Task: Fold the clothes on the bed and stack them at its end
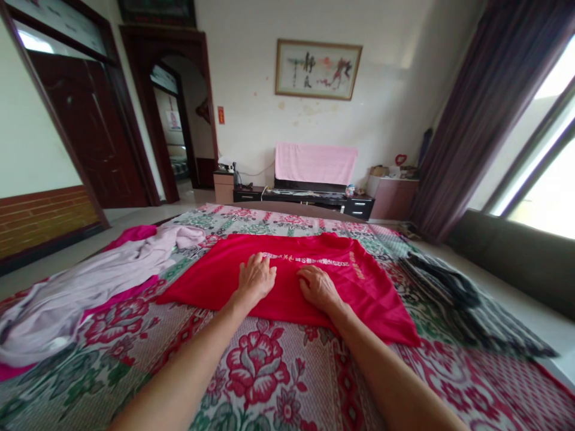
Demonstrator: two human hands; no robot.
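Note:
A red T-shirt (211,269) lies spread out sideways on the flowered cloth, its collar and sleeves toward the right. Pale printed lettering runs across its upper part. My left hand (257,276) rests on the middle of the shirt, over the start of the lettering, with fingers apart and slightly bent. To its right, my right hand (318,286) presses on the shirt just below the print, its fingers loosely bent. Red fabric shows between the two hands, and neither one visibly grips it. The fingertips of the right hand are partly hidden.
The flowered cloth (258,371) covers the surface before me. Rumpled pale and magenta clothing (90,281) lies at the left. Dark striped clothing (467,299) is at the right. Beyond stands a low black cabinet (359,208) with a pink cloth (317,161) above it.

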